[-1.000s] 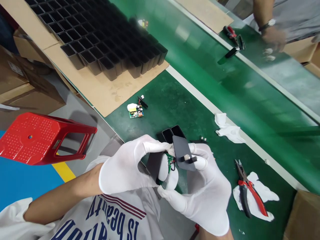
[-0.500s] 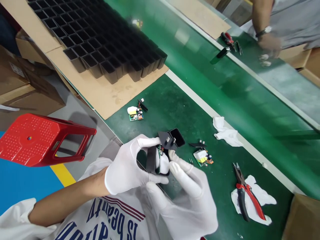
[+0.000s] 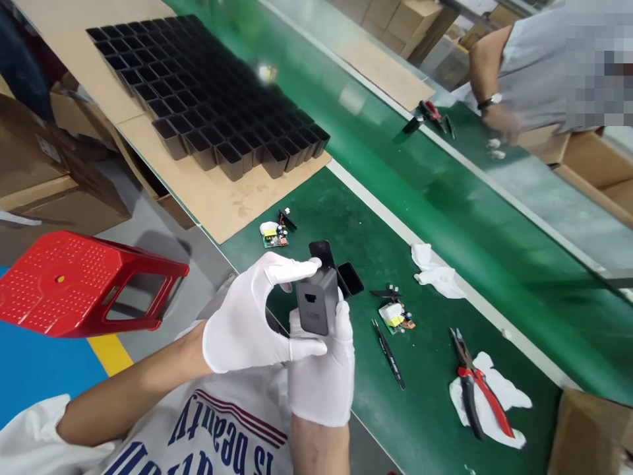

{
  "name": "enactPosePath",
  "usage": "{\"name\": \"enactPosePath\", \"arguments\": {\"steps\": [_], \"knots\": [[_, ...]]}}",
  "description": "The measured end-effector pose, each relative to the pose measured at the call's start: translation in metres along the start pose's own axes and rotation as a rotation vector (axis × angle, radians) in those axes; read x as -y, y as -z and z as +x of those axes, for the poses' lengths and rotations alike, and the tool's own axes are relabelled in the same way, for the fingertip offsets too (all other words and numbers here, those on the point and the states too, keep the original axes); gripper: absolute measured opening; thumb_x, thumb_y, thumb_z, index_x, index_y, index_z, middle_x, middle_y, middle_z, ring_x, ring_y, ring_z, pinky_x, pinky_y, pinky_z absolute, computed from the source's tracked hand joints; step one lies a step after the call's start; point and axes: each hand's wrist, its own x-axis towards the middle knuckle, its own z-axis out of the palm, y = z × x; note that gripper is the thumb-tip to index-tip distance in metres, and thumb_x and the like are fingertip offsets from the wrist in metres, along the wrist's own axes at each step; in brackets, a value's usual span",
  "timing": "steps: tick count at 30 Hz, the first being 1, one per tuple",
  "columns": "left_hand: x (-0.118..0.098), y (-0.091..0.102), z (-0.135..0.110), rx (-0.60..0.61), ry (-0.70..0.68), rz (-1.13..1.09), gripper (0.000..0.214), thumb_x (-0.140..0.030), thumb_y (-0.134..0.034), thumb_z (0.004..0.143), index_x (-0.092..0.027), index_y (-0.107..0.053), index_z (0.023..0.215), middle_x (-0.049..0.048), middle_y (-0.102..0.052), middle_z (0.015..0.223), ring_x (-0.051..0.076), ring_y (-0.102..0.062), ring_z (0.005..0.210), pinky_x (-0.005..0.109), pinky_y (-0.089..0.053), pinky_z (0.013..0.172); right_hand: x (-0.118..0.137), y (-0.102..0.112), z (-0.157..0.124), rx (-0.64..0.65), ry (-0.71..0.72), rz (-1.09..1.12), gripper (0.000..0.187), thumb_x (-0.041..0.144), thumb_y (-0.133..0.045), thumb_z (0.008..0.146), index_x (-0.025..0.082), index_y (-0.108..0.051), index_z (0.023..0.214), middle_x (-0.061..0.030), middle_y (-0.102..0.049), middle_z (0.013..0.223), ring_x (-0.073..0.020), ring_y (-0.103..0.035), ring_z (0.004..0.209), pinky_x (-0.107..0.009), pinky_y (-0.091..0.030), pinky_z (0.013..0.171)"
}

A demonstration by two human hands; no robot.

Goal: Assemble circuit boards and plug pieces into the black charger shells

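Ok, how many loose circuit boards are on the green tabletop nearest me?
2: a circuit board near the cardboard sheet, and another circuit board by the black tweezers. More may be hidden.

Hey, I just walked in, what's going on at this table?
A person in white gloves is holding a small black case with both hands: the left hand grips it, the right hand supports it from below. Tweezers and a circuit board lie to the right, and pliers rest on a white cloth. Rows of black cups stand on cardboard.
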Motion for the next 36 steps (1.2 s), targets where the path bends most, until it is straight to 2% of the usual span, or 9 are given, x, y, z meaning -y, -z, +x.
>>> {"name": "enactPosePath", "arguments": {"steps": [4, 7, 13, 17, 21, 23, 25, 30, 36], "knots": [[-0.003, 0.008, 0.003, -0.059, -0.03, -0.058, 0.079, -0.023, -0.103, 0.07, -0.028, -0.065, 0.138, 0.0097, -0.074, 0.137, 0.032, -0.076, 0.127, 0.047, -0.067, 0.106, -0.009, -0.018, -0.004, 0.102, -0.222, 0.147, 0.044, 0.064, -0.071, 0.097, 0.032, -0.081, 0.125, -0.004, -0.081, 0.134, -0.0242, -0.075, 0.126, -0.044, -0.065, 0.109], [-0.005, 0.016, 0.006, -0.104, 0.0, -0.022, 0.077, -0.021, -0.102, 0.07, -0.029, -0.067, 0.138, 0.0078, -0.075, 0.132, 0.031, -0.077, 0.123, 0.047, -0.069, 0.102, -0.02, -0.02, 0.005, 0.187, -0.138, 0.034, 0.048, 0.065, -0.061, 0.101, 0.029, -0.082, 0.125, -0.0071, -0.079, 0.138, -0.0251, -0.075, 0.126, -0.047, -0.064, 0.112], [0.001, 0.044, 0.014, -0.194, 0.0, 0.024, 0.071, -0.02, -0.099, 0.073, -0.027, -0.068, 0.136, 0.0078, -0.074, 0.13, 0.03, -0.077, 0.121, 0.047, -0.067, 0.106, -0.031, -0.041, 0.027, 0.557, 0.066, -0.333, 0.059, 0.059, -0.033, 0.112, 0.029, -0.079, 0.133, -0.0096, -0.082, 0.128, -0.0244, -0.078, 0.118, -0.044, -0.07, 0.099], [0.02, 0.068, 0.017, -0.237, 0.074, 0.022, 0.073, -0.023, -0.098, 0.073, -0.025, -0.067, 0.138, 0.0091, -0.073, 0.129, 0.03, -0.077, 0.12, 0.047, -0.067, 0.104, -0.045, -0.066, 0.031, 0.424, 0.455, -0.634, 0.056, 0.051, -0.028, 0.118, 0.025, -0.07, 0.146, -0.0112, -0.083, 0.119, -0.0249, -0.081, 0.115, -0.047, -0.072, 0.094], [0.048, 0.096, 0.014, -0.284, 0.119, 0.042, 0.072, -0.029, -0.094, 0.078, -0.024, -0.063, 0.143, 0.0116, -0.072, 0.138, 0.03, -0.072, 0.127, 0.049, -0.062, 0.109, -0.057, -0.088, 0.05, 0.126, 0.907, -0.694, 0.028, 0.033, -0.072, 0.105, 0.024, -0.075, 0.132, -0.0105, -0.083, 0.125, -0.0293, -0.081, 0.117, -0.05, -0.069, 0.099], [0.063, 0.107, 0.01, -0.323, 0.133, 0.037, 0.059, -0.026, -0.086, 0.086, -0.024, -0.063, 0.141, 0.011, -0.073, 0.138, 0.028, -0.07, 0.128, 0.047, -0.061, 0.11, -0.06, -0.1, 0.066, 0.128, 1.242, -0.869, 0.035, 0.021, -0.082, 0.096, 0.026, -0.077, 0.13, -0.0099, -0.083, 0.128, -0.0303, -0.08, 0.119, -0.049, -0.067, 0.104], [0.077, 0.113, 0.006, -0.361, 0.165, 0.027, 0.048, -0.017, -0.075, 0.091, -0.024, -0.063, 0.137, 0.0097, -0.075, 0.134, 0.025, -0.071, 0.124, 0.045, -0.06, 0.109, -0.066, -0.113, 0.084, 0.224, 1.413, -1.099, 0.043, 0.017, -0.08, 0.097, 0.028, -0.074, 0.138, -0.012, -0.08, 0.137, -0.0305, -0.08, 0.121, -0.047, -0.067, 0.103], [0.105, 0.116, 0.003, -0.346, 0.198, 0.255, 0.05, -0.006, -0.064, 0.087, -0.024, -0.063, 0.134, 0.0087, -0.075, 0.126, 0.024, -0.074, 0.116, 0.043, -0.061, 0.104, -0.091, -0.13, 0.112, 0.244, 1.352, -1.297, 0.029, 0.023, -0.068, 0.106, 0.024, -0.078, 0.133, -0.0176, -0.08, 0.131, -0.0305, -0.082, 0.113, -0.044, -0.069, 0.095], [0.131, 0.098, 0.032, -0.314, 0.214, 0.468, 0.055, -0.023, -0.082, 0.082, -0.022, -0.061, 0.132, 0.0144, -0.076, 0.13, 0.037, -0.073, 0.122, 0.055, -0.054, 0.108, -0.092, -0.127, 0.113, 0.251, 1.278, -1.249, 0.029, 0.027, -0.069, 0.105, 0.022, -0.077, 0.133, -0.0141, -0.082, 0.127, -0.026, -0.081, 0.114, -0.042, -0.067, 0.103]]}}
